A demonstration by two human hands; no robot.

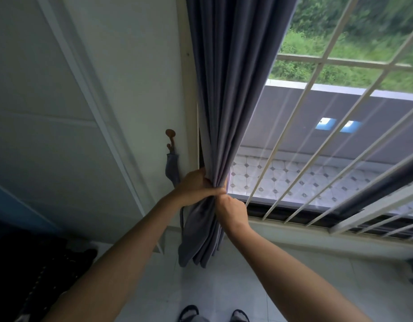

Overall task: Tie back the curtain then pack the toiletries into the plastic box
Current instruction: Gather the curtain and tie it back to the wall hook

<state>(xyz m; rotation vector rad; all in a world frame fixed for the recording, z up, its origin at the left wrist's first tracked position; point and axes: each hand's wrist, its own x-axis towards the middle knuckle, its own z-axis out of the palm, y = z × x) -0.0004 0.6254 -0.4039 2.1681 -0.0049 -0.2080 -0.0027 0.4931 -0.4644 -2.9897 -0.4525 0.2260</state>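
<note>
Head view shows both my hands bunched around the grey curtain (224,112) at the window's left edge. My left hand (196,187) has its grip closed on the gathered folds from the wall side, and my right hand (231,210) clamps the same bundle just below and to the window side, the two touching. The curtain's long axis runs straight up from my grip and hangs loose beneath it toward the floor. What the next move turns on, I judge, is the tieback (173,168): a grey strip dangling from the wall hook (170,135), just left of my left hand and slightly above it. My left hand is nearer, so it should reach for it. No toiletries or plastic box are in view.
</note>
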